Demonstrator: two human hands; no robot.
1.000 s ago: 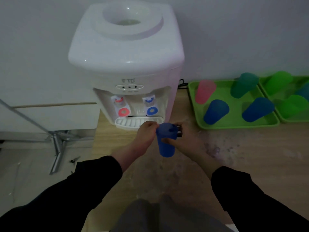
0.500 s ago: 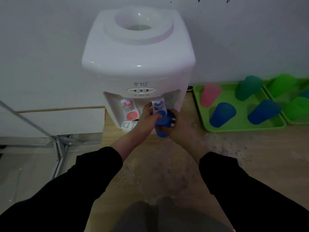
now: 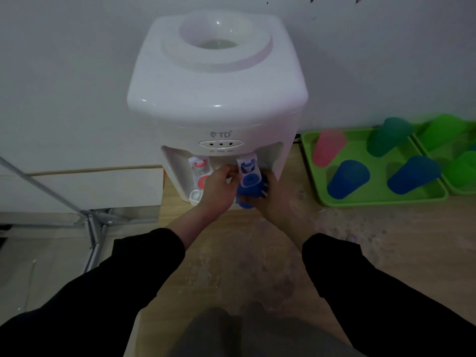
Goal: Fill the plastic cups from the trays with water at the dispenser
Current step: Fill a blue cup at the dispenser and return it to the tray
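The right hand (image 3: 274, 195) is curled around a blue cup (image 3: 248, 193), gripping its side and holding it upright directly under the blue tap (image 3: 247, 167) of the white dispenser (image 3: 216, 99). Just beside it, the left hand (image 3: 219, 188) is partly closed, its fingertips (image 3: 231, 171) reaching to the left edge of the blue tap; whether they press it or only touch it cannot be told. The cup's inside is hidden by the tap, so its contents cannot be told. Left of the left hand is the red tap (image 3: 201, 167), partly covered by that hand. Well to the right of the right hand, a green tray (image 3: 381, 199) holds a pink cup (image 3: 328, 146), a teal cup (image 3: 387, 136) and two more blue ones, all apparently upside down. A second green tray (image 3: 422, 143) touches it further right, holding green cups (image 3: 445, 132).
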